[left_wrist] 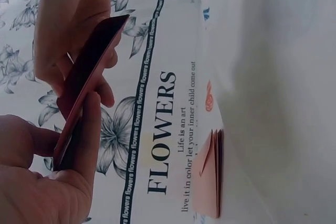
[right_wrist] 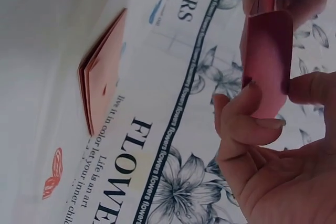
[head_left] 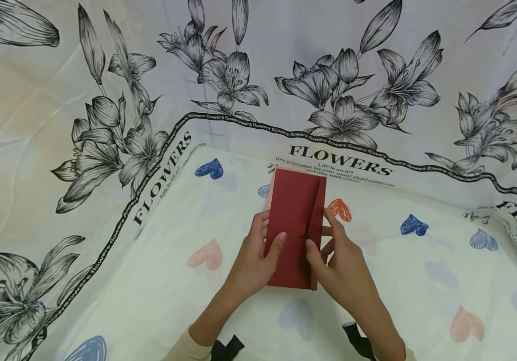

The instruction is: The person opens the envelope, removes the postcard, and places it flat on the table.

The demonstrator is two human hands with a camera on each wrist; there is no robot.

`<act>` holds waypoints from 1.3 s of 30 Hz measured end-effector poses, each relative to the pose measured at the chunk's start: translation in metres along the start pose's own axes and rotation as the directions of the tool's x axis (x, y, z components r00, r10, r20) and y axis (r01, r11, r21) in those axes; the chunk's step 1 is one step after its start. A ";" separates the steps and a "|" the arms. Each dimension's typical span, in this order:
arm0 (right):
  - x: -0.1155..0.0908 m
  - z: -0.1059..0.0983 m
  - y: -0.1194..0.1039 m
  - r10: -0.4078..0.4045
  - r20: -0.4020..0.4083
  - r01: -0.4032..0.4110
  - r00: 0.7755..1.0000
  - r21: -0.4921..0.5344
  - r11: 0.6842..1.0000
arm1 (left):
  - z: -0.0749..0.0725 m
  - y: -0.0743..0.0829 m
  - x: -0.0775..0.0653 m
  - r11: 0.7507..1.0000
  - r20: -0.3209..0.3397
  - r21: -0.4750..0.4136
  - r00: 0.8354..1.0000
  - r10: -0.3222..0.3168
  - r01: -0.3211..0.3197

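Red envelope [head_left: 290, 205] sits between the two hands, gripped from both long sides. Its long axis runs away from the person, lengthwise between the fingers. The left hand [head_left: 253, 263] is closed on one long side, thumb flat on the red face and the other fingers passing behind. The right hand [head_left: 341, 260] pinches the opposite long side, its thumb on one surface and fingertips on the other, with only the paper's thickness between. Under that right thumb runs the narrow flap [head_left: 318, 205], bowed a little off the body in the right wrist view; the right hand is clearly the nearer one to it, the left being across the face. How firmly either presses, I cannot tell.

Beyond the fingers and below the raised envelope, a small stack of pinkish envelopes [right_wrist: 107, 72] lies on the cloth [head_left: 150, 301], apart from both hands; from overhead most of it is hidden. An orange heart print [head_left: 340, 209] shows just past the right forefinger, and farther ahead of the fingertips runs the FLOWERS lettering [head_left: 340, 160].
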State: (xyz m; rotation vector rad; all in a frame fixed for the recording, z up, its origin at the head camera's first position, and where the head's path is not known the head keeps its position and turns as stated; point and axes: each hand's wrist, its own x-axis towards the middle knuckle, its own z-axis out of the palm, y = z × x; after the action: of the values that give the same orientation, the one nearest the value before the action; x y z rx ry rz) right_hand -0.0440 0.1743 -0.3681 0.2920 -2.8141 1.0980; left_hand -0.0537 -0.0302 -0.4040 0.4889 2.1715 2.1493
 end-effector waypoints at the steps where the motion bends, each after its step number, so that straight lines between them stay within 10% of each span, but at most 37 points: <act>1: -0.001 -0.002 0.000 0.002 0.005 -0.002 1.000 0.007 1.000 | -0.001 0.000 0.001 1.000 0.000 -0.011 1.000 -0.001 0.000; 22: -0.010 -0.014 0.011 -0.034 -0.211 0.061 0.977 0.121 0.991 | -0.011 0.001 0.003 0.985 -0.051 -0.170 0.997 -0.050 0.041; 39: -0.004 -0.013 0.019 -0.065 -0.197 0.085 0.978 0.093 0.992 | -0.017 0.003 0.002 0.982 -0.059 -0.183 0.997 -0.050 0.039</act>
State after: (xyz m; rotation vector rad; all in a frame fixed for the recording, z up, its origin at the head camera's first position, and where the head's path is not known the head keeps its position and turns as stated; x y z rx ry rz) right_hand -0.0441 0.1972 -0.3721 0.2809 -2.5618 1.1851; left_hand -0.0596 -0.0458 -0.3997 0.3613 1.9680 2.3398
